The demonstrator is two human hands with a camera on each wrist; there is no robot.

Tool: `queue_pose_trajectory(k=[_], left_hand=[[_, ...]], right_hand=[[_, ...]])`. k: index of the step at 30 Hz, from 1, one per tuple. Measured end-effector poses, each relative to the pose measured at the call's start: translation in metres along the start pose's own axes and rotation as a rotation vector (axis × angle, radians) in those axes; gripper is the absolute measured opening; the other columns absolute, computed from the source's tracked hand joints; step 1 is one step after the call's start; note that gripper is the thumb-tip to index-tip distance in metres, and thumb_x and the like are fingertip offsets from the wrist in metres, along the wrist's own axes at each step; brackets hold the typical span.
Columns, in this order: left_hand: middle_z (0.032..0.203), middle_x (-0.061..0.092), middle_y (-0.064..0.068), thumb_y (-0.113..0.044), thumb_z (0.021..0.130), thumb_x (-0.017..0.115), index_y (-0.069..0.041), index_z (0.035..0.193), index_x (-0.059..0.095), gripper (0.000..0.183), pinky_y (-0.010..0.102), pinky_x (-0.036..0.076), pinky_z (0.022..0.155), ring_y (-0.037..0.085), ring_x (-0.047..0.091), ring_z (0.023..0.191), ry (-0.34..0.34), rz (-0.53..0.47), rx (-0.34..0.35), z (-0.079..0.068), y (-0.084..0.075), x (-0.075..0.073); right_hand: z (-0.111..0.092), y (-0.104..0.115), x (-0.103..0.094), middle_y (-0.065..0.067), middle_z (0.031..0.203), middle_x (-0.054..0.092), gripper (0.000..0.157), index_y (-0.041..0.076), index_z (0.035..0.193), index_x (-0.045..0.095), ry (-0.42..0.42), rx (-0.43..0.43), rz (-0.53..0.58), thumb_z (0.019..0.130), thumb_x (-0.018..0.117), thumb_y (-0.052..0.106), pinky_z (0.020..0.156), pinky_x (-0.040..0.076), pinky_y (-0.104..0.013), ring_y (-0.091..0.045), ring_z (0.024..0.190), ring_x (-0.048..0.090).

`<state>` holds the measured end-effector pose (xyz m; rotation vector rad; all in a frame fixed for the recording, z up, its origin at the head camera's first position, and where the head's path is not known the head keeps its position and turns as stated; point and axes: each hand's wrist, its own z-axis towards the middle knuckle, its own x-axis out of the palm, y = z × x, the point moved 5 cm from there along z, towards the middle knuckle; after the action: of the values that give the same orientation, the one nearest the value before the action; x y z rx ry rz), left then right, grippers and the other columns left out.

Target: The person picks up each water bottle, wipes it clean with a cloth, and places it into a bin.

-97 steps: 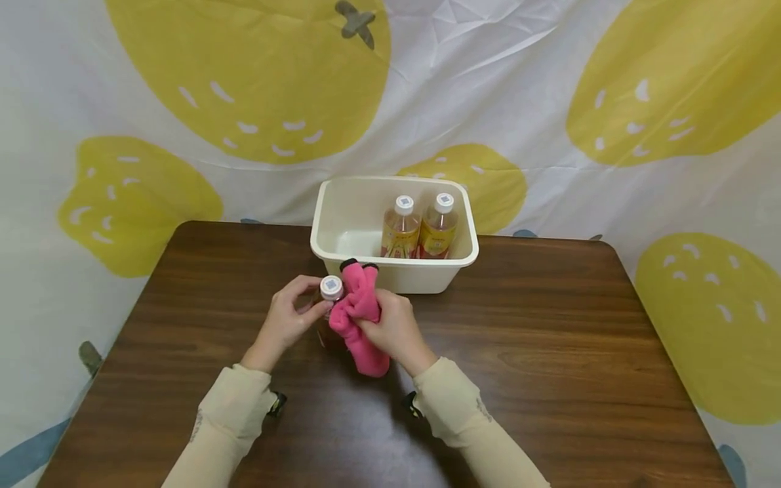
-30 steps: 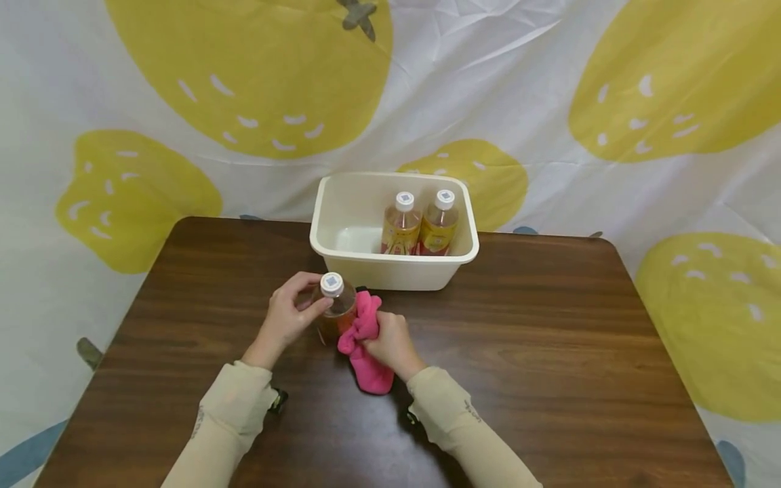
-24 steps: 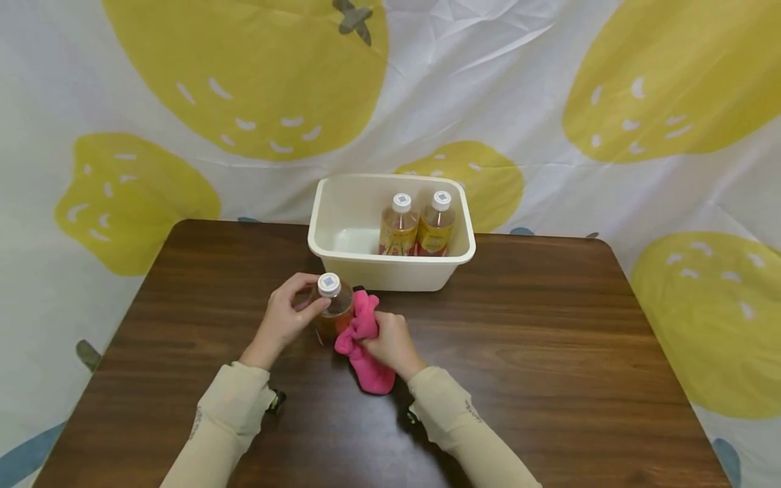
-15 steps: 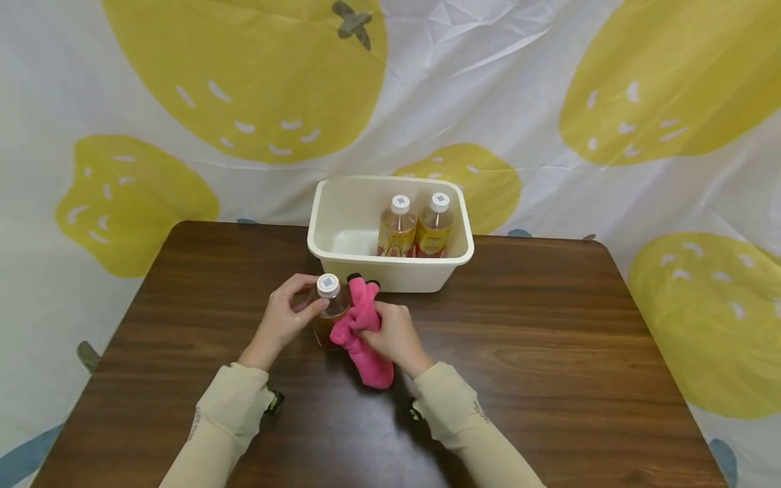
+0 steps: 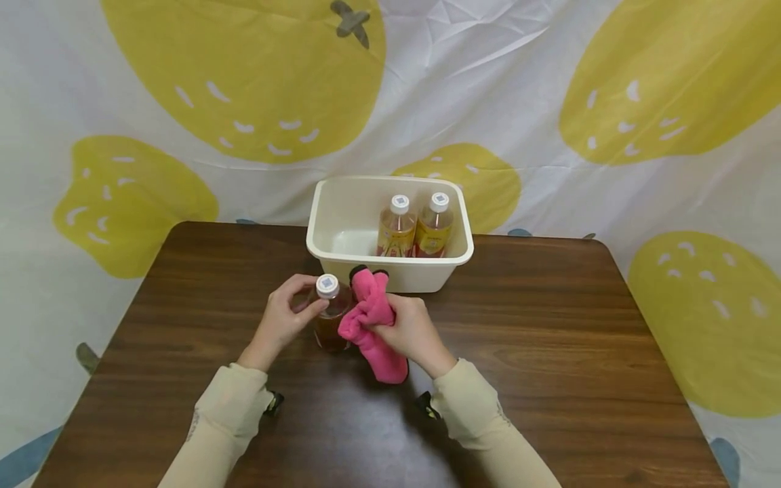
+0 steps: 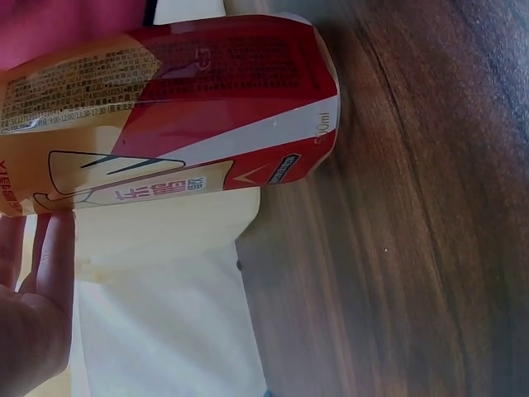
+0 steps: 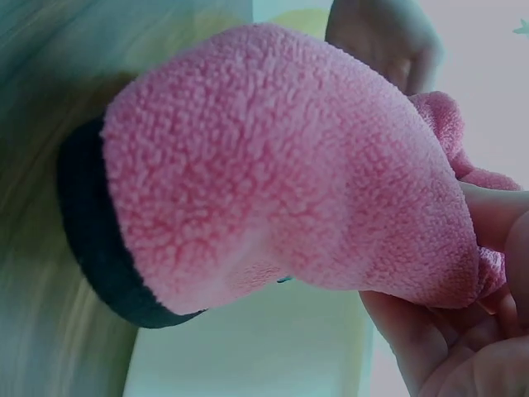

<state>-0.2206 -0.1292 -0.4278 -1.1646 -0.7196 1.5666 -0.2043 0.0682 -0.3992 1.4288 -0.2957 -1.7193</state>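
Note:
In the head view, an upright bottle (image 5: 332, 325) with a white cap stands on the table, left of the middle. My left hand (image 5: 285, 317) pinches it near its neck, thumb in front and fingers behind. The left wrist view shows its red and tan printed label (image 6: 207, 107) close up, with part of the hand (image 6: 37, 298) at the side. My right hand (image 5: 415, 332) grips a bunched pink fleece cloth (image 5: 373, 305) with black edging, just right of the bottle. In the right wrist view the cloth (image 7: 281, 165) hangs from between thumb and fingers.
Behind the hands is a cream plastic bin (image 5: 390, 274). Two capped bottles stand in its right side, one with a yellow and red label (image 5: 396, 237), the other similar (image 5: 434, 234). A lemon-print sheet (image 5: 476, 88) hangs behind the brown wooden table (image 5: 549, 352).
The cloth went down along the bottle's right side, then came back up and shifted right, showing more of the bottle. My left hand has kept its hold on the bottle.

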Motion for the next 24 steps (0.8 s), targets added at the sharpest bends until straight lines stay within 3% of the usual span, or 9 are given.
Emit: queue_pose_trajectory(k=[3,10,16,24], left_hand=[[0.098,0.059,0.020,0.003,0.074,0.070,0.007,0.099,0.061,0.027,0.043,0.050,0.078,-0.001,0.050,0.090,0.005,-0.008,-0.019,0.000,-0.002,0.000],[0.098,0.058,0.025,0.007,0.074,0.068,0.012,0.099,0.059,0.027,0.047,0.049,0.078,-0.006,0.047,0.089,0.025,-0.012,-0.023,0.000,-0.031,-0.002],[0.097,0.058,0.024,0.007,0.074,0.068,0.012,0.098,0.059,0.027,0.046,0.049,0.078,-0.005,0.047,0.088,0.023,-0.006,-0.033,-0.001,-0.035,-0.004],[0.097,0.058,0.024,0.007,0.074,0.068,0.012,0.099,0.059,0.027,0.045,0.049,0.079,-0.006,0.047,0.088,0.030,-0.009,-0.036,-0.001,-0.035,-0.005]], right_hand=[[-0.007,-0.005,-0.015,-0.003,0.069,0.066,0.014,0.008,0.075,0.066,-0.011,-0.009,-0.015,0.068,0.077,0.011,0.057,0.047,-0.024,-0.014,0.063,0.058],[-0.029,-0.024,-0.054,0.001,0.057,0.054,0.018,0.008,0.067,0.058,-0.010,0.013,-0.095,0.066,0.074,0.000,0.048,0.040,-0.021,-0.011,0.053,0.044],[-0.051,-0.042,-0.076,0.002,0.055,0.050,0.021,0.008,0.065,0.056,0.009,0.085,-0.162,0.066,0.076,0.000,0.047,0.037,-0.021,-0.011,0.053,0.040],[-0.070,-0.070,-0.094,0.003,0.051,0.045,0.023,0.010,0.062,0.053,0.027,0.185,-0.345,0.067,0.075,0.002,0.048,0.035,-0.026,-0.014,0.052,0.040]])
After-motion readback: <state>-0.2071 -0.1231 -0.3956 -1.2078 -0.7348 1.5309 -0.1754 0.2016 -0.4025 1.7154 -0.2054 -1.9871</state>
